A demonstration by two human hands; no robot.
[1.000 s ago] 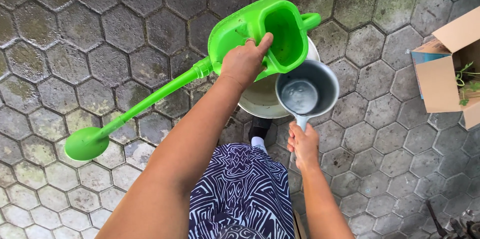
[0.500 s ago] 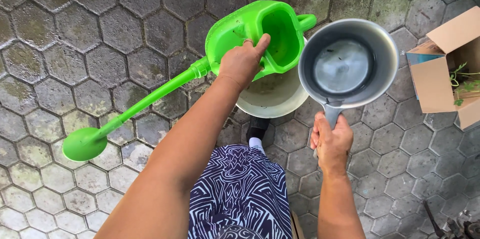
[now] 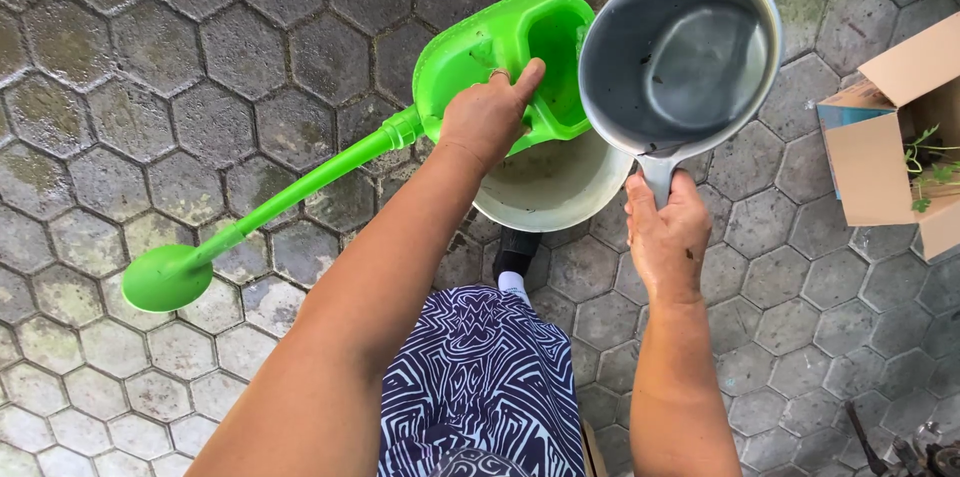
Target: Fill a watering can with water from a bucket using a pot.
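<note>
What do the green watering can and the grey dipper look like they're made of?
Watering can: likely moulded plastic, given its uniform bright green and soft sheen. Dipper: smooth grey with a pale rim; probably plastic, possibly dull metal. The picture leaves that open.

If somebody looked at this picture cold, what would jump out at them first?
Probably the bright green watering can, held at its top by the left hand, with its long spout reaching down-left over the hexagonal paving. Next, the grey metal dipper at upper right, gripped by its handle in the right hand and tilted toward the can's opening, above a pale basin.
</note>
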